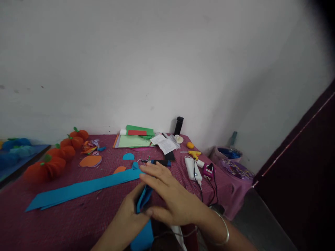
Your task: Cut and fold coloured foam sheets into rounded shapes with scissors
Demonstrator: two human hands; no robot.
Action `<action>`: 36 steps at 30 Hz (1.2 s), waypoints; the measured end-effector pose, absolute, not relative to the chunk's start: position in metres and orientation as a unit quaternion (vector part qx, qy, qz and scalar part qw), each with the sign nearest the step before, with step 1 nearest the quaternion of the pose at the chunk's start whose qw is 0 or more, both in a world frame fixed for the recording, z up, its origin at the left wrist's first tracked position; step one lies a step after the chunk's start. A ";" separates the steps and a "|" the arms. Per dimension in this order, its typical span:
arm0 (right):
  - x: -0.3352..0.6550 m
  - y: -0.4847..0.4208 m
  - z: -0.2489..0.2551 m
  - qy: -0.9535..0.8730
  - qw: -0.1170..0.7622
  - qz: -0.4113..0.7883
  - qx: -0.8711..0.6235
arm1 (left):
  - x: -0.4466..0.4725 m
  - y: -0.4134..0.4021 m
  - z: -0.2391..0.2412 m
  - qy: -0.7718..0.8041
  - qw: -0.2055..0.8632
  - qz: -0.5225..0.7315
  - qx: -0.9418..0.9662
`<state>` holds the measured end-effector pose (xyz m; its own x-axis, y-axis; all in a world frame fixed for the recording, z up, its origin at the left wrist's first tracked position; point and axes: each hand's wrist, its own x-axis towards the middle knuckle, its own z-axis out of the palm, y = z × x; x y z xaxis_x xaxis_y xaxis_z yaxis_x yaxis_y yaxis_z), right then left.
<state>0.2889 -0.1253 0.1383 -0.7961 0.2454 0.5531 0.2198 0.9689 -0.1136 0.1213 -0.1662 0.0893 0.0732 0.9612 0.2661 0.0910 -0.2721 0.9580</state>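
Note:
My left hand (129, 212) is closed around a folded piece of blue paper (143, 199) near the table's front edge. My right hand (167, 195) lies over it with fingers stretched out and spread, pressing on the fold. More of the blue paper (142, 238) hangs below my hands. A long blue paper strip (83, 188) runs across the maroon tablecloth (78, 219) to the left. A blue-black pen-like tool (159, 162) lies just beyond my right fingertips.
Orange paper pumpkins (56, 158) line the left side, with orange and blue cut circles (90, 160) nearby. A stack of coloured sheets (134, 137), a black bottle (178, 125), a yellow glue gun (194, 153), a white power bank (192, 168) with cables sit at the back right. The table edge drops off right.

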 end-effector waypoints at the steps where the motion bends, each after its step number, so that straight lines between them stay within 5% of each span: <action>1: 0.288 -0.125 0.139 -0.944 0.304 0.027 -0.125 | 0.121 -0.166 0.090 0.432 0.431 0.517 0.600; 12: 0.285 -0.126 0.143 -0.950 0.270 0.059 -0.146 | 0.116 -0.164 0.080 0.441 0.519 0.466 0.565; 17: 0.283 -0.116 0.144 -0.890 0.357 0.234 -0.161 | 0.113 -0.168 0.076 0.436 0.557 0.467 0.531; 23: 0.274 -0.109 0.140 -0.809 0.352 0.445 -0.152 | 0.112 -0.173 0.083 0.353 0.634 0.458 0.514; 31: 0.272 -0.100 0.165 -0.822 0.428 0.342 -0.156 | 0.106 -0.147 0.091 0.485 0.419 0.531 0.554; 36: 0.270 -0.096 0.192 -0.822 0.387 0.363 -0.205 | 0.104 -0.138 0.113 0.392 0.512 0.488 0.589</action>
